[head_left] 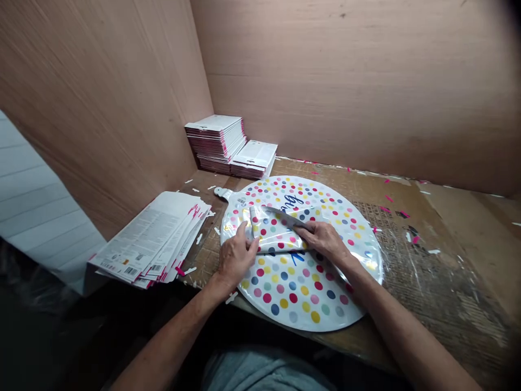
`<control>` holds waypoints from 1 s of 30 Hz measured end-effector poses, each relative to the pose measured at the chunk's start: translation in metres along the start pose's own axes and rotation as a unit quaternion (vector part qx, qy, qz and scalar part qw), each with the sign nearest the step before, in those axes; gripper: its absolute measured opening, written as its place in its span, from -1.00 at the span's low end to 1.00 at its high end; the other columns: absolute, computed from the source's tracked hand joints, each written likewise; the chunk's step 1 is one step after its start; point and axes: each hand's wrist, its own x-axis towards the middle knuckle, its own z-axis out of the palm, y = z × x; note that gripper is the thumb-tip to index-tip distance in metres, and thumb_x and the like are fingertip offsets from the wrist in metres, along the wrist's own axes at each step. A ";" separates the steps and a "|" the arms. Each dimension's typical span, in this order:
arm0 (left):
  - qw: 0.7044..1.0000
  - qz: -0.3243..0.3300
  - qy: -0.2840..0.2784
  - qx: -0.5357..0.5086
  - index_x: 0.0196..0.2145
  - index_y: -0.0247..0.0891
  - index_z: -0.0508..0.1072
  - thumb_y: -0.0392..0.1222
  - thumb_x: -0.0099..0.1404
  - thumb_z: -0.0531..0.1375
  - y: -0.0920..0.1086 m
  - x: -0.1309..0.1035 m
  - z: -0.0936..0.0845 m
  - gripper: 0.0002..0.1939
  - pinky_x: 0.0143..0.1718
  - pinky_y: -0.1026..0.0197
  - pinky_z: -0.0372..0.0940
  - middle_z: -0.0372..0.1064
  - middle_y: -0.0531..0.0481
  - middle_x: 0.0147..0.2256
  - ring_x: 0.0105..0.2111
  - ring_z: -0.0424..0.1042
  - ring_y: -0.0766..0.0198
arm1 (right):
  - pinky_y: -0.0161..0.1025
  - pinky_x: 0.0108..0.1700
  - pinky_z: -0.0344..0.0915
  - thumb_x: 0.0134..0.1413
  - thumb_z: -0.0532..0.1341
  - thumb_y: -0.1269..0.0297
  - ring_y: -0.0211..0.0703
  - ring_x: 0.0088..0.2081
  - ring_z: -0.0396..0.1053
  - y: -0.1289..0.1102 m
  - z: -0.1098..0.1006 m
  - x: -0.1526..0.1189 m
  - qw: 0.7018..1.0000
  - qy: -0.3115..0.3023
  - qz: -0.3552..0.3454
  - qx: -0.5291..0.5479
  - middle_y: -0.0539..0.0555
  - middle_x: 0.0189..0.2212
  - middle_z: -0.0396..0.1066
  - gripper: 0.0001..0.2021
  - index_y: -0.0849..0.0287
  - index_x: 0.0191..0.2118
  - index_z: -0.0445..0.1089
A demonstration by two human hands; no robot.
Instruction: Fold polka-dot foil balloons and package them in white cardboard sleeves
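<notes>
A large round foil balloon [293, 298], white with coloured dots and blue lettering, lies flat in front of me, its tail [223, 193] pointing to the far left. On top of it rests a folded dotted foil piece [274, 231] with the same print. My left hand [238, 252] grips the left end of this folded piece, thumb and fingers closed around its edge. Closed around a flat grey strip [287, 217], my right hand [323, 239] lays it slantwise across the upper part of the folded piece. Whether the strip is a ruler or a blade I cannot tell.
Printed card sleeves [146, 233] lie fanned at the table's left edge. Two stacks of similar packs [215, 141] stand in the back corner against wooden panels [345, 81]. Small pink and white paper scraps [388, 199] are scattered over the taped cardboard table top [407, 260].
</notes>
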 end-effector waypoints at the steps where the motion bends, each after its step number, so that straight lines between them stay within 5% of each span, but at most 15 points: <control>1: 1.000 -0.008 0.005 0.028 0.12 -0.29 0.36 -0.14 0.36 0.16 0.005 0.003 -0.001 -0.59 -0.22 0.12 0.36 0.53 -0.05 -0.40 -0.31 0.53 0.09 | -0.30 -0.50 0.04 0.16 0.05 -0.07 -0.23 -0.55 0.23 -0.001 0.003 0.006 1.000 0.000 0.018 -0.010 -0.01 -0.65 0.28 -0.54 0.13 -0.61 0.24; 5: 0.981 0.160 0.055 0.099 0.14 -0.37 0.35 -0.14 0.39 0.10 0.014 0.016 0.002 -0.58 0.15 -0.01 0.23 0.41 -0.28 0.09 0.17 0.31 -0.06 | -0.29 -0.50 -0.02 0.12 0.09 0.07 -0.25 -0.56 0.17 0.000 0.003 0.018 0.996 -0.024 0.050 -0.075 -0.01 -0.67 0.22 -0.60 0.13 -0.65 0.14; 8: 0.955 0.270 -0.016 0.122 0.26 -0.34 0.23 -0.03 0.44 0.01 0.010 0.027 0.015 -0.47 0.32 -0.15 -0.01 0.12 -0.24 0.31 0.36 -0.03 -0.10 | -0.26 -0.45 0.06 0.16 0.08 0.14 -0.18 -0.50 0.25 -0.004 -0.001 0.009 0.990 -0.028 0.057 -0.124 0.04 -0.59 0.32 -0.68 0.16 -0.56 0.30; 12: 0.955 0.239 -0.084 0.152 0.32 -0.34 0.15 -0.10 0.49 -0.13 0.003 0.038 0.029 -0.47 0.36 -0.18 -0.11 -0.03 -0.20 0.37 0.39 -0.14 -0.05 | -0.10 -0.16 0.23 0.17 0.14 0.17 0.07 -0.17 0.36 -0.031 0.013 -0.016 0.961 0.125 -0.090 -0.230 0.28 -0.14 0.44 -0.68 0.27 -0.08 0.44; 14: 0.957 0.226 -0.100 0.153 0.33 -0.34 0.13 -0.14 0.50 -0.17 0.004 0.043 0.028 -0.47 0.36 -0.18 -0.11 -0.05 -0.19 0.38 0.40 -0.14 -0.03 | -0.06 -0.07 0.24 0.16 0.16 0.31 0.09 -0.11 0.35 -0.053 0.027 -0.020 0.943 0.097 -0.171 -0.271 0.31 -0.10 0.44 -0.72 0.30 -0.06 0.44; 18: 0.949 0.221 -0.154 0.162 0.21 -0.36 0.30 -0.17 0.49 -0.16 0.012 0.056 0.005 -0.52 0.29 -0.15 0.08 0.16 -0.25 0.29 0.33 0.08 -0.02 | -0.08 -0.15 0.28 0.17 0.06 0.54 0.05 -0.20 0.38 -0.077 0.041 -0.013 0.919 -0.031 -0.209 -0.333 0.32 -0.24 0.46 -0.75 0.36 -0.20 0.49; 21: 0.922 0.315 -0.167 0.152 0.16 -0.27 0.35 -0.32 0.40 -0.05 0.016 0.060 -0.015 -0.57 0.21 -0.04 0.21 0.31 -0.17 0.21 0.28 0.18 0.03 | -0.05 -0.11 0.31 0.25 0.03 0.50 0.04 -0.19 0.38 -0.056 0.029 -0.024 0.893 -0.036 -0.294 -0.338 0.30 -0.18 0.47 -0.73 0.36 -0.11 0.47; 25: 0.839 0.489 -0.195 0.139 0.25 -0.14 0.24 -0.54 0.20 0.03 0.013 0.056 -0.020 -0.31 0.26 -0.02 0.11 0.18 0.00 0.30 0.38 -0.07 0.03 | -0.03 0.05 0.28 0.36 0.01 0.37 -0.01 -0.02 0.34 0.000 0.007 -0.063 0.868 -0.016 -0.426 -0.256 0.22 0.04 0.43 -0.69 0.22 0.10 0.37; 27: 0.818 0.509 -0.232 0.135 0.23 -0.12 0.27 -0.52 0.22 0.05 0.008 0.055 -0.015 -0.35 0.26 -0.06 0.10 0.23 0.01 0.27 0.38 -0.07 -0.02 | -0.02 0.12 0.26 0.38 -0.01 0.35 -0.04 0.09 0.30 0.024 0.002 -0.078 0.877 -0.009 -0.434 -0.205 0.17 0.11 0.40 -0.66 0.14 0.15 0.35; 30: 0.838 0.478 -0.245 0.095 0.18 -0.10 0.35 -0.43 0.23 0.10 0.004 0.055 -0.008 -0.43 0.22 -0.05 0.15 0.36 -0.02 0.17 0.33 0.03 -0.08 | -0.05 0.13 0.28 0.38 -0.07 0.34 -0.08 0.13 0.31 0.044 0.001 -0.085 0.919 0.007 -0.384 -0.084 0.15 0.10 0.43 -0.62 0.09 0.15 0.37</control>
